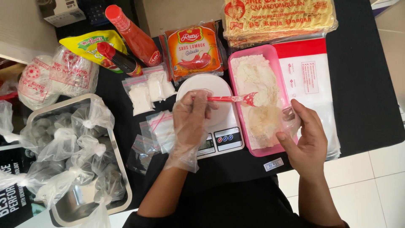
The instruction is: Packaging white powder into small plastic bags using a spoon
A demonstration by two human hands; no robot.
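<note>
The gloved left hand [192, 116] gripped a red fork [236, 99] over the pink tray [251, 145] of flour while the right hand [306, 135] pinched a small bag [289, 116]; a tilt could have spilled flour onto the table [363, 84].

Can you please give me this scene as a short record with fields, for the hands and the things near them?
left hand: left hand in a clear plastic glove, holds a red plastic fork
fork tip: over the white powder in the pink tray
right hand: right hand bare, holds a small clear bag at the tray's right edge
scale: white kitchen scale left of the tray
small packets: white powder bags beyond the scale
metal tray: steel tray at left with tied clear bags
</note>
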